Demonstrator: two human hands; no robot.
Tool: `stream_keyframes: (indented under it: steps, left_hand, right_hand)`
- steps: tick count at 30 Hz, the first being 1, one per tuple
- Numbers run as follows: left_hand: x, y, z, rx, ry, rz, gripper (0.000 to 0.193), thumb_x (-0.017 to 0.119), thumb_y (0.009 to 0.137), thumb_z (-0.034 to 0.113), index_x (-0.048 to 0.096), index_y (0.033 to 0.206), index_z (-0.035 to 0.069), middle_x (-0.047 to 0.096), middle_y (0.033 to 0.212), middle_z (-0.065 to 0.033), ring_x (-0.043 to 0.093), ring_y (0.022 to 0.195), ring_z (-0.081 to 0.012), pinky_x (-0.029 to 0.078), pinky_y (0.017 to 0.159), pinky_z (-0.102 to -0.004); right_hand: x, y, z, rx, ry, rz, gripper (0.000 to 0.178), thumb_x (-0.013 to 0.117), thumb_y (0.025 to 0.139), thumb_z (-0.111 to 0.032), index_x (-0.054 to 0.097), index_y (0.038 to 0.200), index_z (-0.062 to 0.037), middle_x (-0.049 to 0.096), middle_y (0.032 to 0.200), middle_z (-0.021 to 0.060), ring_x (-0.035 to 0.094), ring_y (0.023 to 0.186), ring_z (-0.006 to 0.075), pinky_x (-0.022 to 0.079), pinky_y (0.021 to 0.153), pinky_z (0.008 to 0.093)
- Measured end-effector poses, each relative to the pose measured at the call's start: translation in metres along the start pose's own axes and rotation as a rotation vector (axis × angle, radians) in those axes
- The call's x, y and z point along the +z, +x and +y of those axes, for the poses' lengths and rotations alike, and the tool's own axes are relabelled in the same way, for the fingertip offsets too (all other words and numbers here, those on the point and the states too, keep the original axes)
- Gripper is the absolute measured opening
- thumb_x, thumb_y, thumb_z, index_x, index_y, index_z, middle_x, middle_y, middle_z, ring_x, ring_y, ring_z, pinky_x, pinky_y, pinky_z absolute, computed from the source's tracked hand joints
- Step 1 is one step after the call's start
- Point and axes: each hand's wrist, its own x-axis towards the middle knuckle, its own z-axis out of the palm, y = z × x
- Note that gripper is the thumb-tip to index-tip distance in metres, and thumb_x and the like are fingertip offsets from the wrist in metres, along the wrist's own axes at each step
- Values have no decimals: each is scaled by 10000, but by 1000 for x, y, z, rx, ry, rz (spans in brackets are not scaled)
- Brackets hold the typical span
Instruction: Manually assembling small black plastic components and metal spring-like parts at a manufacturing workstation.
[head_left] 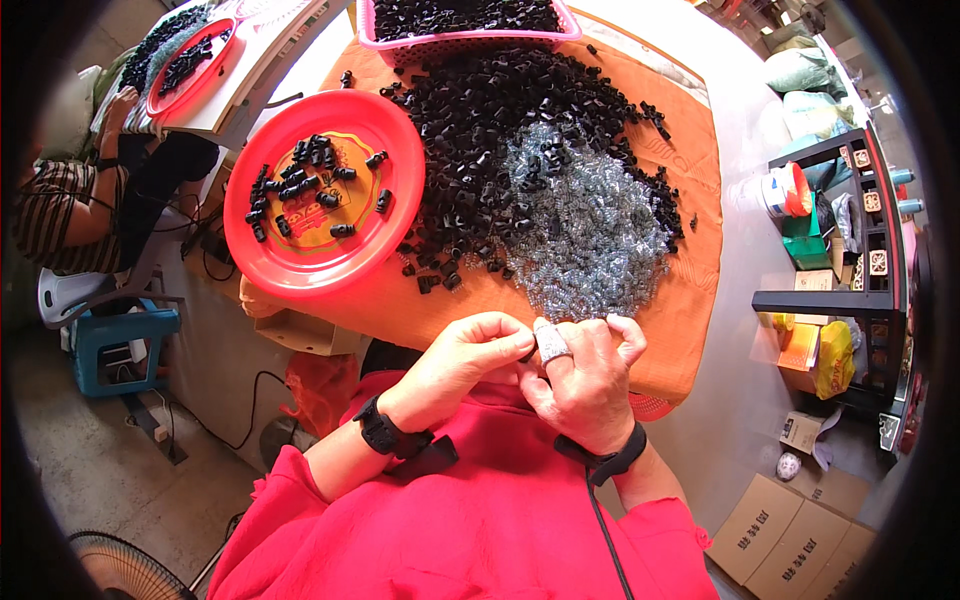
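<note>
My hands meet over the near edge of the orange-covered table (695, 310). Between thumb and fingers, my left hand (450, 360) pinches a small black plastic part (530, 353), mostly hidden by the fingertips. My right hand (590, 385) is closed against it, with a whitish wrap (551, 343) around one finger; whatever its fingers hold is hidden. Just beyond lies a heap of small metal springs (595, 240). A larger pile of black plastic parts (465, 140) spreads behind and around the springs. To the left, a round red tray (245, 225) carries several black pieces.
A pink basket (475, 43) full of black parts stands at the table's back. At far left a person (75, 215) sits beside another table with a red tray (165, 110). A blue stool (120, 345), a fan (125, 570), a black shelf (820, 303) and cardboard (790, 530) stand around.
</note>
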Motion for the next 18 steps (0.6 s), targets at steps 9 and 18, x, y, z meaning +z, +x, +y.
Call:
stream_keyframes:
  steps: [9,18]
  left_hand:
    - [-12,-1,-9,-36,-9,-118,238,630,1052,286,676,1073,53,683,1029,3,653,988,-81,552,884,-278]
    - [-4,-1,-1,104,358,-40,202,669,1029,221,694,998,23,680,945,22,615,917,-52,518,842,-250]
  right_hand:
    - [1,1,5,-13,103,50,416,797,745,-245,710,1093,-34,623,973,19,595,907,192,348,1001,493]
    - [1,-1,4,-14,168,16,410,801,747,-204,696,1089,-2,600,935,42,591,883,218,361,991,498]
